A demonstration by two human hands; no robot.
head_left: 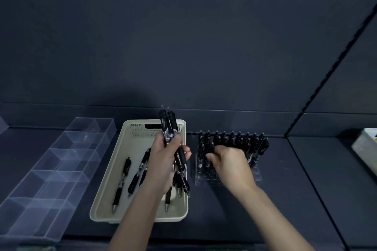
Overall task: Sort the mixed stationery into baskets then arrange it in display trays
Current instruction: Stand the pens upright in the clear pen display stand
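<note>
From the head camera, the left hand (163, 161) is raised over a cream basket (130, 126) and wrapped tight round a bundle of black pens (169, 126). The bundle stands nearly upright. Its clip ends poke out of the fist toward twelve o'clock and its tips hang out below toward six.

Under that hand, more loose pens (122, 181) lie flat on the basket floor. Most are at its seven and eight o'clock, and a few more show at about five.

At three o'clock from the basket, just beside it on the dark surface (285, 189), sits a clear stand (206, 178) drilled with holes. The standing pens (236, 138) fill its far rows, while the near rows show open holes.

The right hand (232, 165) reaches in over the stand from five o'clock, palm down. Its curled fingertips (210, 156) are in among the pens at the stand's left side. I cannot tell whether they actually pinch one or only touch.

The two hands are near each other but apart, with the basket's right wall between them.

At nine o'clock from the basket lies a long clear tray (61, 167) split into compartments. A pale container (365, 144) is cut off at the far right edge.
</note>
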